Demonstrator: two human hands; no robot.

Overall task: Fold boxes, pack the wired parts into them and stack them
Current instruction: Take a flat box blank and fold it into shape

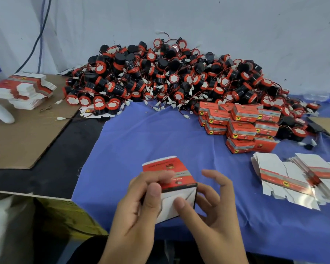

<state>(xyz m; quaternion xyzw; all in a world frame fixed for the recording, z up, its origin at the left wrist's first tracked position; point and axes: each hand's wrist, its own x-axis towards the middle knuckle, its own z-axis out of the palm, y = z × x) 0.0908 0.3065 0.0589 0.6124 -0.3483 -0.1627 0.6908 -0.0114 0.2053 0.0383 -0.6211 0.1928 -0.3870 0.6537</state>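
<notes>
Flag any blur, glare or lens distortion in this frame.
Head view: the left hand, right hand and box are motion-blurred, its print unreadable; glare on the flat blanks at right; lighting even, shadows faint; mild wide-angle bowing at edges.

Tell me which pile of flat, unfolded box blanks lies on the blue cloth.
The fanned pile of red-and-white cardboard blanks at the right; the other pile sits on the brown cardboard sheet at left.

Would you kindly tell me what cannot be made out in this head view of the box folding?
- Head view: inside of the box, hidden by its walls, the left hand and right hand.
- Head view: print on the box, blurred.
- Head view: flat blanks, cut off by the right edge.
- Head view: wired parts low in the heap, buried under others.
</notes>
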